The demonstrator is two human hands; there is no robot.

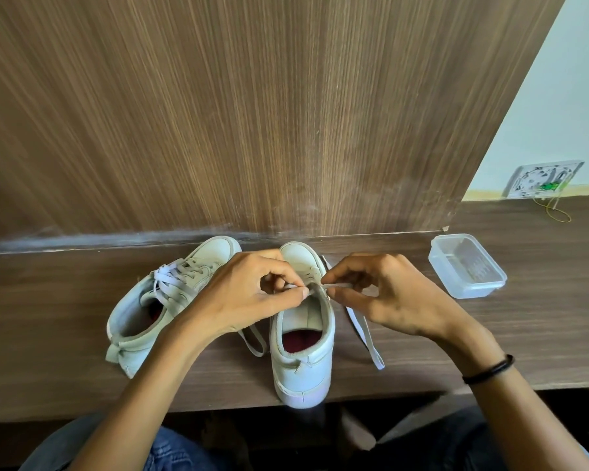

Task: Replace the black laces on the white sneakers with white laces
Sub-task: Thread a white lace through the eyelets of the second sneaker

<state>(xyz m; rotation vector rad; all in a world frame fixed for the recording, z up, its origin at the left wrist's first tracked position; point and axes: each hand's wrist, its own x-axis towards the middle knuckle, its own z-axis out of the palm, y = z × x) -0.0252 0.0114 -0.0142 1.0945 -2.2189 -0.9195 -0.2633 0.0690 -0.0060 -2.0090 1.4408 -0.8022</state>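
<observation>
Head view: laced sneaker [170,300] looks finished; left hand [249,294] and right hand [388,294] each pinch the second sneaker's [303,368] white lace [337,285], not yet tied.

The lace [337,285] between left grip [249,294] and right grip [391,294] is white. The sneaker [306,372] under them is off-white, its insole [301,339] dark red; the second sneaker [130,321], left of the grips, matches. The table [48,317] is dark brown wood grain, the panel [218,113] beyond lighter, streaked brown. Right of the grips: a clear box [466,266], a black wristband [490,368].
</observation>
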